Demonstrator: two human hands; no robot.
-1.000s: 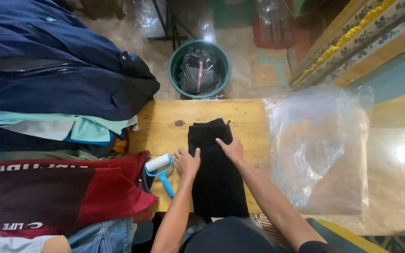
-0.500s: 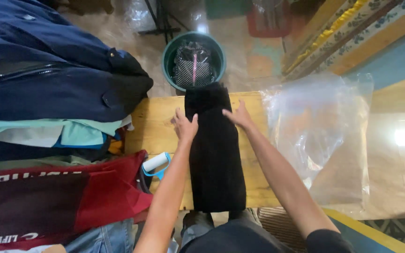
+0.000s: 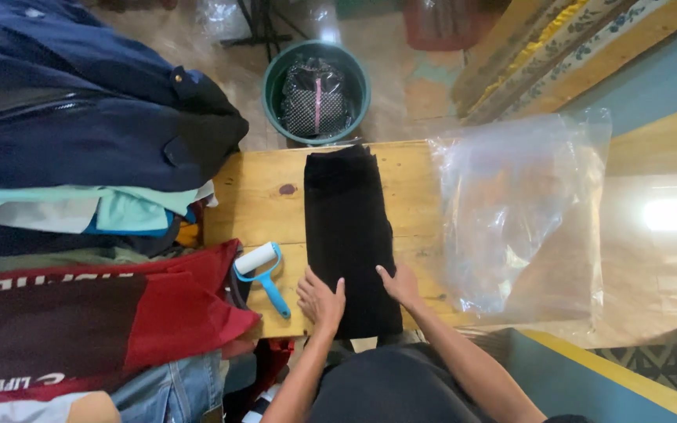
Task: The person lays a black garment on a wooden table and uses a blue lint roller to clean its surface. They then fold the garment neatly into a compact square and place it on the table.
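Both hands have slid back from the far end of the folded black garment to its near end. Left hand and right hand lie flat and open on the cloth, gripping nothing. That garment lies lengthwise on the wooden table, with a blue lint roller to its left and a clear plastic bag to its right.

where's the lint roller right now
In the head view the lint roller lies on the wooden table, left of the black folded garment, beside the left hand and the red garment.
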